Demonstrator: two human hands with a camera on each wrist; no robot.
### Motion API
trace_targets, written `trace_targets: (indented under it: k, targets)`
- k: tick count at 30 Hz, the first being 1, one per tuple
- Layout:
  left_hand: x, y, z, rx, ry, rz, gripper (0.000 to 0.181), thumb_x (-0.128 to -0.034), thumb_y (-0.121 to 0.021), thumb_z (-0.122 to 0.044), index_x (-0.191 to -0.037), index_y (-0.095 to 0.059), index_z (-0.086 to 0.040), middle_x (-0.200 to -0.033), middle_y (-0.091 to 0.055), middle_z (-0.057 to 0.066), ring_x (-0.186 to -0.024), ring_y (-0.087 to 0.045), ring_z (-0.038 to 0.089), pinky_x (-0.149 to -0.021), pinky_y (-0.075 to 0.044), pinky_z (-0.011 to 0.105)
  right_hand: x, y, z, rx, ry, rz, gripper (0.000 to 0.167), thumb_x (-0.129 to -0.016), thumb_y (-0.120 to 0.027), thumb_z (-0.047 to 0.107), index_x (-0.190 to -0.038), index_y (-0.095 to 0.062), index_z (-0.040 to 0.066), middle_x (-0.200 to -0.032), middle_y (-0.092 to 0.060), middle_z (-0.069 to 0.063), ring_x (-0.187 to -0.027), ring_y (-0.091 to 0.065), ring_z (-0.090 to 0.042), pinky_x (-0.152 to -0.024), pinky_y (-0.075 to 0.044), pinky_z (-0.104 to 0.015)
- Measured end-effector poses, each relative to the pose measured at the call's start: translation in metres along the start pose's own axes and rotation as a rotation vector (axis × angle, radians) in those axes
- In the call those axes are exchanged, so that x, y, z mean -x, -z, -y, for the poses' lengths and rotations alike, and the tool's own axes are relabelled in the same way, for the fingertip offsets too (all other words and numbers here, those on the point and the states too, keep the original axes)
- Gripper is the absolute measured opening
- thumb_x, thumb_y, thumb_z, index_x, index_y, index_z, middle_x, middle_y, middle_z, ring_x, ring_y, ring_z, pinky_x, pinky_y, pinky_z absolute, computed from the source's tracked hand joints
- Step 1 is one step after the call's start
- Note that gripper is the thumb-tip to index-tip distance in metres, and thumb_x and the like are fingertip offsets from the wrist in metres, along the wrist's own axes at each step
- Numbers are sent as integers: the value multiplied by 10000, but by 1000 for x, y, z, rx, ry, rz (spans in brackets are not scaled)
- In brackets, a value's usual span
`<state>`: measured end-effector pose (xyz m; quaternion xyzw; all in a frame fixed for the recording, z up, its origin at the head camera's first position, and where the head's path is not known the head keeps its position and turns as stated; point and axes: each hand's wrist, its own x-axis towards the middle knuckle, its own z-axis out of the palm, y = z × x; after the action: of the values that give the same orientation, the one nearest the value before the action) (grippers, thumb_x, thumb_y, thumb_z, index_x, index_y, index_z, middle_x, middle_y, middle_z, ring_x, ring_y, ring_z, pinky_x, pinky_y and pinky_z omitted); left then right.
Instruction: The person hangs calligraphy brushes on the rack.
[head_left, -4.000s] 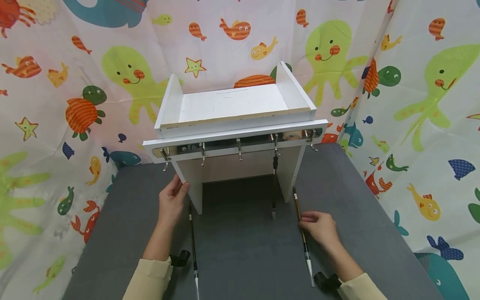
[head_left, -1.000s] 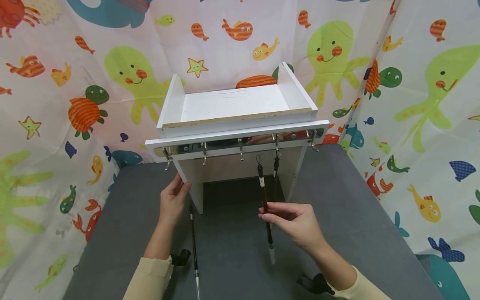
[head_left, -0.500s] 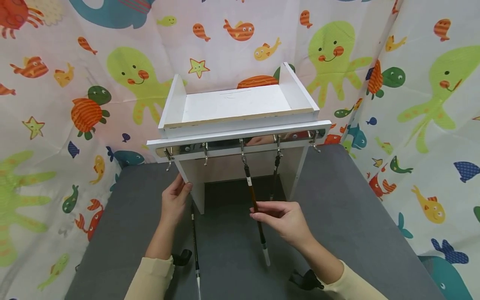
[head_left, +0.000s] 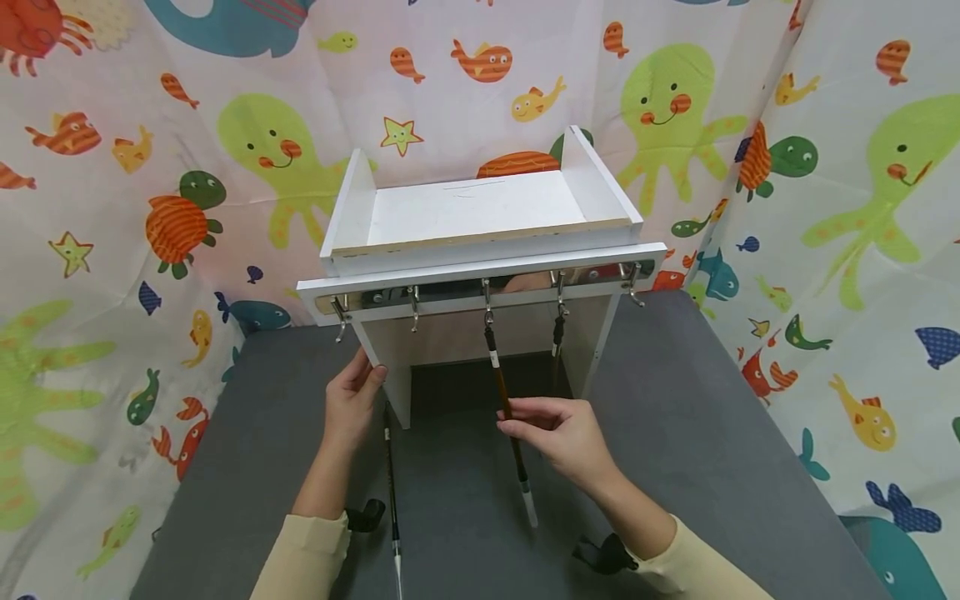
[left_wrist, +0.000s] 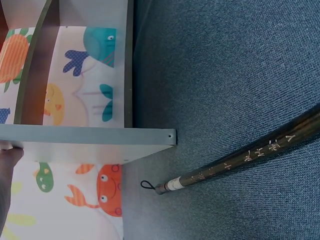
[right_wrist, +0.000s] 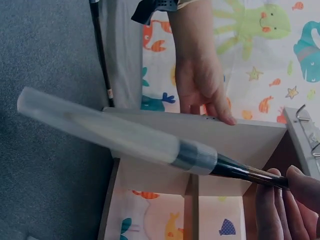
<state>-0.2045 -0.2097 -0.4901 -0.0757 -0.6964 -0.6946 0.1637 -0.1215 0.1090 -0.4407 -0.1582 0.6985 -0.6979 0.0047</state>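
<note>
My right hand pinches the handle of a calligraphy brush between thumb and fingers. Its loop is at the middle hook of a white shelf rack, and the brush slants tip-down. Close up in the right wrist view, a clear cap covers the bristles. With thumb and fingers, my left hand grips the rack's left side panel. A second brush hangs one hook to the right, partly behind my right hand. Another brush lies on the table beside my left forearm.
Several metal hooks line the mirrored strip on the rack's front. The rack stands on a grey table, with an open tray on top. A sea-animal curtain rises behind and at both sides.
My right hand picked up the brush from the table's right and carried it left to the middle hook, where its loop now sits. The left hand stays on the panel.
</note>
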Motion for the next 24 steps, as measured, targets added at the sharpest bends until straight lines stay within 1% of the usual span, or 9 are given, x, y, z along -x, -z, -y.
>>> trace_targets:
  k: [4,9,10,11,15,17,18,21,24]
  targets:
    - [0,1,1,-18,-17,11,517,-974,-620,1,-1475,-502,-51,-1477,-518,181,-1225,-598,1,-963,-525,192,-7,-3,-9,48,-14,-34,278,-851,-812,102,-1107,-761,8,-1034,-775,-142,-907,-766,-194,-797,-614,-281]
    - [0,1,2,-7,-27,11,512,-970,-625,4,-1467,-505,-32,-1462,-546,134,-1216,-608,8,-954,-532,193,-16,-7,-17,173,7,-101,262,-872,-802,162,-1118,-771,80,-1028,-784,-68,-912,-760,-151,-799,-607,-248]
    - [0,1,1,-1,-24,12,508,-970,-621,11,-1464,-512,-39,-1458,-553,116,-1211,-609,3,-953,-532,192,-17,-7,-18,198,14,-112,261,-875,-800,169,-1123,-772,93,-1031,-784,-55,-916,-758,-145,-797,-607,-247]
    - [1,0,-2,0,-17,14,505,-970,-616,22,-1461,-511,-32,-1451,-559,103,-1207,-610,0,-953,-533,192,-18,-8,-18,222,19,-123,266,-877,-798,173,-1132,-772,100,-1038,-784,-45,-922,-756,-138,-795,-607,-248]
    - [1,0,-3,4,-9,13,501,-974,-610,20,-1461,-515,-44,-1452,-557,106,-1211,-606,-5,-956,-530,192,-19,-6,-20,281,41,-150,319,-886,-790,161,-1196,-750,102,-1122,-766,-53,-981,-748,-150,-810,-609,-273]
    - [2,0,-3,-1,-10,11,500,-975,-612,14,-1462,-508,-26,-1453,-552,134,-1211,-607,-3,-953,-531,192,-18,-6,-20,304,55,-159,337,-886,-786,138,-1219,-739,106,-1153,-756,-65,-1003,-746,-177,-823,-606,-278]
    - [1,0,1,2,-16,6,499,-974,-618,6,-1460,-510,-25,-1454,-549,149,-1210,-608,-1,-949,-532,188,-17,-6,-17,308,62,-164,341,-885,-783,119,-1222,-736,101,-1162,-752,-81,-1012,-745,-206,-832,-605,-288]
    - [1,0,1,4,-17,2,497,-971,-622,10,-1454,-507,0,-1450,-543,179,-1201,-612,-5,-941,-534,182,-11,-5,-1,306,95,-172,335,-872,-775,44,-1204,-736,62,-1143,-752,-134,-1010,-744,-282,-838,-602,-291]
    - [1,0,0,6,-17,0,495,-970,-618,17,-1453,-508,1,-1451,-530,209,-1201,-611,-7,-942,-532,179,-4,-1,20,284,167,-149,313,-854,-767,-30,-1165,-732,-21,-1105,-751,-191,-991,-743,-315,-831,-600,-270]
